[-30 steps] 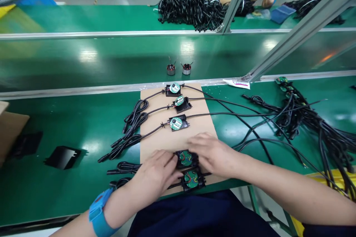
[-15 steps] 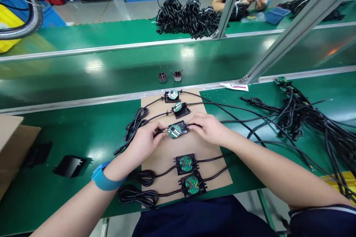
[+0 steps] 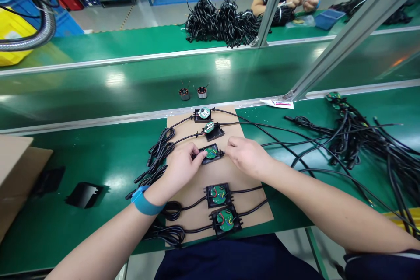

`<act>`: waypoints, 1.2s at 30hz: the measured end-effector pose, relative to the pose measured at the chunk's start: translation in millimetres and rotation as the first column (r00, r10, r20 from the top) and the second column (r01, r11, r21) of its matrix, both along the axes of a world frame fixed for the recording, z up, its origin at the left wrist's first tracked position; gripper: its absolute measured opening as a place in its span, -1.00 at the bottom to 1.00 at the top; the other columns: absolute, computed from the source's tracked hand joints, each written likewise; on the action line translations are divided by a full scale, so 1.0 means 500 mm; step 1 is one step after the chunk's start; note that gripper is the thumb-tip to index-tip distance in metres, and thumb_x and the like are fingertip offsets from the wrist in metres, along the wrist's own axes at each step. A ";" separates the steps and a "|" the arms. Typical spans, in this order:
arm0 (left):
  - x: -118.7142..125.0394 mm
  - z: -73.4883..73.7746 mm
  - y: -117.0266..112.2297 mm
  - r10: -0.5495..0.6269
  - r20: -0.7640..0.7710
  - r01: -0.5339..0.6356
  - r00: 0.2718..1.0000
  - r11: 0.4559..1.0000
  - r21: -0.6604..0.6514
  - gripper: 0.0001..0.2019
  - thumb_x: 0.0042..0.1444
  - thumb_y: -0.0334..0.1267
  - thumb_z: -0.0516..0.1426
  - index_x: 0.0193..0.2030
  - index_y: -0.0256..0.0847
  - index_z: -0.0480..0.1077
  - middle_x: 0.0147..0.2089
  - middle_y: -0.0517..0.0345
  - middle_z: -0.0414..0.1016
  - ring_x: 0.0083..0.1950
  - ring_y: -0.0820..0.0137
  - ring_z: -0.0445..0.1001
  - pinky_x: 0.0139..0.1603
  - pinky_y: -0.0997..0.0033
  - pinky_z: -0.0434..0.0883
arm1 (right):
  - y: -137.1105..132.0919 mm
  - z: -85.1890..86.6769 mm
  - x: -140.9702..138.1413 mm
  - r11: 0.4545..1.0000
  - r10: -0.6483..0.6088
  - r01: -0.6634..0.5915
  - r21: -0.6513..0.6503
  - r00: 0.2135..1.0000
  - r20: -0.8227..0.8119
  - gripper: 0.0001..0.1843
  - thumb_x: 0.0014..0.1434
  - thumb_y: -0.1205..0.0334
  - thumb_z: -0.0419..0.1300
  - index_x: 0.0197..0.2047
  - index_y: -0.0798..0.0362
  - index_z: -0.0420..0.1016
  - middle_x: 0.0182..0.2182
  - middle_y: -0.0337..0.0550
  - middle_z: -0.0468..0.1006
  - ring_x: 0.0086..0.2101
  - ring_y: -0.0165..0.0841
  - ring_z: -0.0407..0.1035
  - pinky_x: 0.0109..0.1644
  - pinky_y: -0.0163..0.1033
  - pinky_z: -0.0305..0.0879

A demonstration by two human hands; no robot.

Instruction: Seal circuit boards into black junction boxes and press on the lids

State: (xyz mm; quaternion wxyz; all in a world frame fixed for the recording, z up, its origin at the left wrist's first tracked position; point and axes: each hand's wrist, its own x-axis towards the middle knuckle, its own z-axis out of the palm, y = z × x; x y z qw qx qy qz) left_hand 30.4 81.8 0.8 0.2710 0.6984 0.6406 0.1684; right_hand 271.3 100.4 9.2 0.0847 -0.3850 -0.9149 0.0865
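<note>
On a cardboard sheet [image 3: 190,183], the middle black plastic housing [image 3: 215,159] holds a round green circuit board [image 3: 211,152] lying in it. My left hand [image 3: 183,162] grips the board's left edge between thumb and fingers. Close by the housing's right end, my right hand [image 3: 247,155] is closed on the black cable, which its fingers mostly hide. Two housings farther off carry tilted boards [image 3: 204,113]. In the two nearer me, green boards [image 3: 226,219] with coloured wires lie flat. Coiled black cables [image 3: 169,234] run out on the left.
Two small copper-wound coils [image 3: 202,92] stand on the green conveyor [image 3: 147,81] beyond a metal rail. A heap of black cables [image 3: 354,127] with boards lies at right. A white tube [image 3: 278,103], a cardboard box [image 3: 22,162] and a black plastic piece [image 3: 83,194] are around. A co-worker [image 3: 302,0] sits opposite.
My left hand has shifted right from the cable onto the board. The board has turned over and now lies in the housing, wires showing. The coils have moved left along the conveyor.
</note>
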 end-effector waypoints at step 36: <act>0.025 -0.026 -0.001 -0.054 -0.078 0.048 0.995 0.996 -0.080 -0.79 0.09 -0.29 0.30 -0.22 -0.13 0.35 -0.31 0.16 0.53 -0.23 0.23 0.50 -0.24 0.34 0.30 | -0.044 0.000 -0.023 0.901 -0.135 0.036 -0.433 0.970 -0.201 -0.79 0.35 0.38 0.07 -0.28 0.10 0.50 -0.33 -0.10 0.58 -0.30 -0.33 0.43 -0.12 -0.26 0.28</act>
